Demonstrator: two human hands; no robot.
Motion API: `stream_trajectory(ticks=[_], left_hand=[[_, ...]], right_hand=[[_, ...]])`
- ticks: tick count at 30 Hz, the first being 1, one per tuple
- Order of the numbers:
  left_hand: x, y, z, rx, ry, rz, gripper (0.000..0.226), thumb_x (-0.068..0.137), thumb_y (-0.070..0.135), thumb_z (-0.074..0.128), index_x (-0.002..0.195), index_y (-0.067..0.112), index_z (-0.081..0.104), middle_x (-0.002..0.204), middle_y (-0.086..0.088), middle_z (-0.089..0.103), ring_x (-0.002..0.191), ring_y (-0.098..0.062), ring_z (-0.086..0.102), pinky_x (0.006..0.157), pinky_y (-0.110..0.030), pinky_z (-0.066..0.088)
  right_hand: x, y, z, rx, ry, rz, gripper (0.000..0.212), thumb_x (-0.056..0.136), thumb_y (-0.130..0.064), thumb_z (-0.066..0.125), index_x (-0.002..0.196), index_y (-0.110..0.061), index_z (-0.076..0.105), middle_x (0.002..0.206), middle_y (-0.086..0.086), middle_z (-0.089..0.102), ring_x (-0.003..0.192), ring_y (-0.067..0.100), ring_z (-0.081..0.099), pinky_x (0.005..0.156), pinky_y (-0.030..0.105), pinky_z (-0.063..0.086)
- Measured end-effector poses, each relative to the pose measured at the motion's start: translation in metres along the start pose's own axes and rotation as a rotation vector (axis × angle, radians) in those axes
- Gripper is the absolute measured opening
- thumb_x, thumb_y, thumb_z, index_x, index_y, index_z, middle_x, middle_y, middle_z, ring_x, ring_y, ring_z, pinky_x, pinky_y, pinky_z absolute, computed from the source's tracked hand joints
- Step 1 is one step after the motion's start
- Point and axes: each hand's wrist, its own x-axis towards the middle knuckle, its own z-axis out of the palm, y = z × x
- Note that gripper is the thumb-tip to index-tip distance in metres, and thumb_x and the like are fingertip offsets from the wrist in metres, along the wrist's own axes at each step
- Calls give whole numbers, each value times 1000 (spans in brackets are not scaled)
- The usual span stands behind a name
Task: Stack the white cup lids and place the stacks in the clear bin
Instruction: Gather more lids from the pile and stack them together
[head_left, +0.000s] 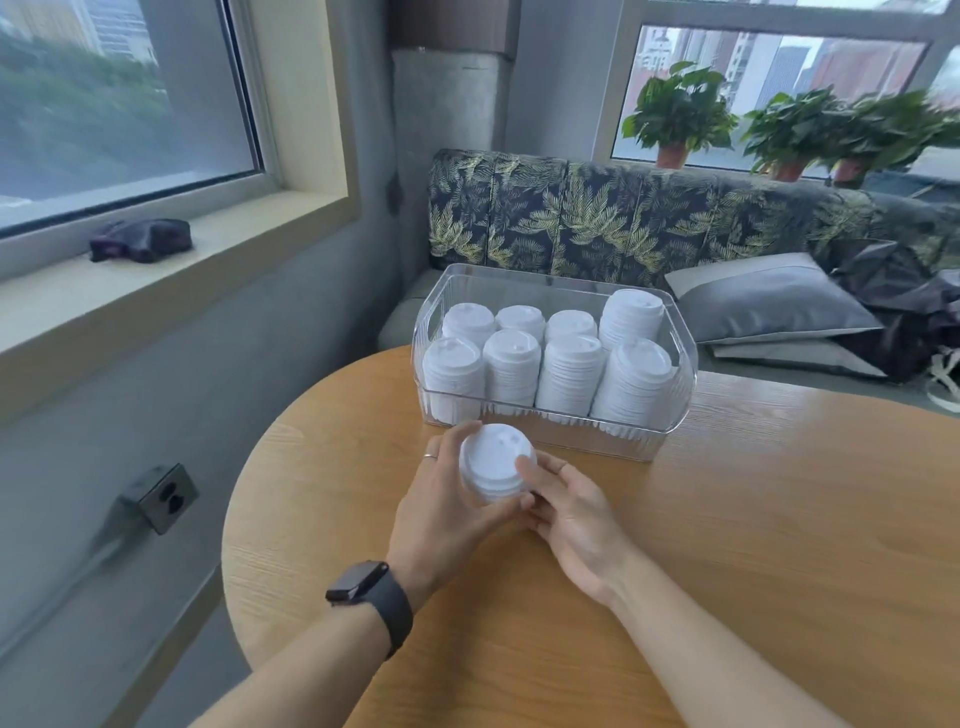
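While both hands cup a short stack of lids (493, 463) above the table (727, 519), the bin (680, 358) waits just beyond them.

Left hand (441, 509) wraps the stack's side, fingers curled round it; right hand (566, 504) presses its thumb and fingertips against the other side. Stack stands upright, white, domed top up. Eight stacks already fill the bin, so free room looks scarce; both hands are about equally near.

Grey walls, daylit windows (124, 98), a leaf-print bench (597, 218), potted plants (680, 109), round wooden table (753, 519).
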Motion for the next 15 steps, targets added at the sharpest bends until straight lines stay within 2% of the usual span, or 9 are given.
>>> stream_trajectory(ticks=[2,4,6,10,15], left_hand=[[-5,-1,6,44,10,-28,95,70,71,80,146,40,35,140,19,43,121,4,49,94,-31,55],[-10,-2,9,87,-39,-9,94,73,70,79,147,41,30,141,20,39,120,3,49,94,-29,54],[-12,-3,7,121,-99,34,87,81,70,72,149,41,27,145,21,37,122,3,49,94,-27,51],[-9,-5,-1,154,-171,115,75,93,59,63,152,35,23,151,20,36,129,3,45,96,-21,44],[-5,-4,-7,279,-163,179,60,90,63,66,133,36,36,147,24,38,119,-1,54,82,-27,54]], right_hand=[[0,3,1,28,8,3,62,77,-20,84,133,-8,61,84,-1,71,71,12,59,71,26,47],[1,3,-1,41,48,7,49,84,-10,79,131,-12,65,95,5,75,74,14,66,63,24,46],[5,1,-6,58,82,12,44,88,-7,74,130,-11,66,100,9,75,78,17,69,59,25,50],[9,-2,-12,9,94,18,38,87,-5,73,123,-6,62,96,12,73,81,22,70,67,33,58],[9,-5,-13,-1,39,13,31,90,-7,69,121,-4,68,99,15,74,81,21,69,69,33,57]])
